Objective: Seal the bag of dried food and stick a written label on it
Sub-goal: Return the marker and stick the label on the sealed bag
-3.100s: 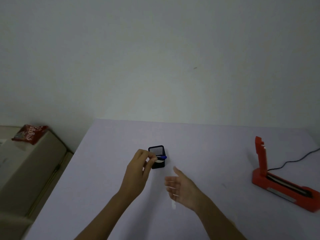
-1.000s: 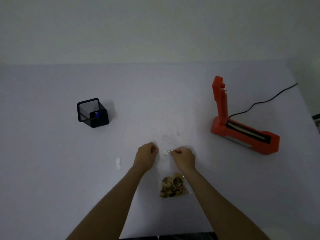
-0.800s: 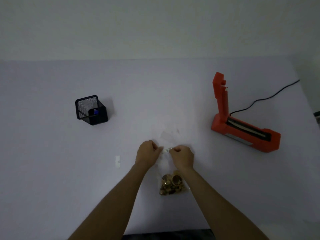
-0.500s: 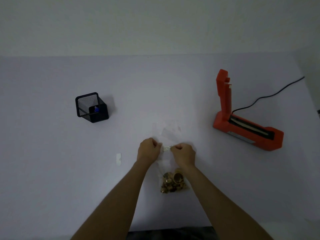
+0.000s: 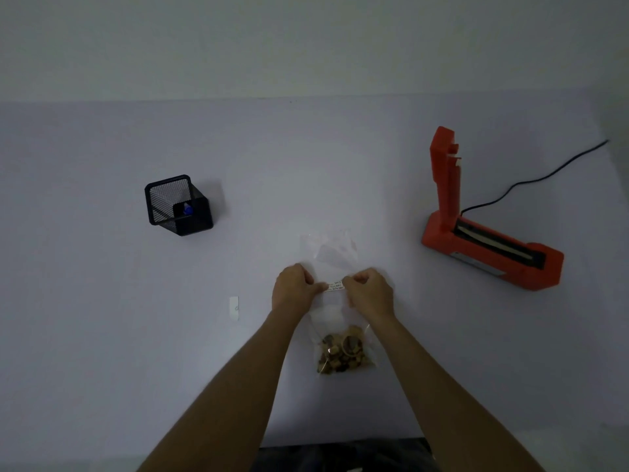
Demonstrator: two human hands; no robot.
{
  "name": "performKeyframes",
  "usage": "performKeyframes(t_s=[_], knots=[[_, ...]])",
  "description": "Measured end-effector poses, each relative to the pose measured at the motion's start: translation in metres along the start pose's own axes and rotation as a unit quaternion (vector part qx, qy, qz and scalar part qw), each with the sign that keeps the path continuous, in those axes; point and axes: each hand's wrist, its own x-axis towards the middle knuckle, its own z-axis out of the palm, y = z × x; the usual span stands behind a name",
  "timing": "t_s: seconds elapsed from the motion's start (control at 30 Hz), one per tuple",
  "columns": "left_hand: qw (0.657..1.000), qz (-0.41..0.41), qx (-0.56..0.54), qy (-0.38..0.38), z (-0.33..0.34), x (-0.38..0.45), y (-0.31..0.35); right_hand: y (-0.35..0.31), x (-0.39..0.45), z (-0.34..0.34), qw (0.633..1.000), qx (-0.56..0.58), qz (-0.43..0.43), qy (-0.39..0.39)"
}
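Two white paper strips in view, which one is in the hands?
The written label, pinched between left hand and right hand; the other strip lies untouched left of them.

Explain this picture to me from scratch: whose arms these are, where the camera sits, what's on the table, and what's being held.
There is no machine here. A person wears one camera on the head, looking down at their own two arms. The left hand and right hand each pinch one end of a small white label with writing on it, holding it just over a clear bag that lies on the table. Dried food sits in the bag's near end. To the left stands a black mesh cup with a blue-tipped pen inside. To the right is an orange sealer, its arm raised, with a black cord. A small white scrap lies left of the hands.
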Motion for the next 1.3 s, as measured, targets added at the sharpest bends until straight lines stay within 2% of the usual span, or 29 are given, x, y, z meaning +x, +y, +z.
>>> performKeyframes(t_s=[0.27,0.93,1.3], knots=[[1.000,-0.006,-0.005,-0.010,0.000,0.001,0.001,0.005,0.004,-0.012,0.998,-0.019,-0.047,-0.048],[0.999,0.010,0.031,0.011,0.006,0.002,-0.006,0.002,0.010,-0.013,0.997,0.015,-0.032,-0.064],[0.998,0.006,0.052,0.034,0.011,0.003,-0.002,0.000,0.013,-0.018,0.995,0.033,-0.020,-0.097]])
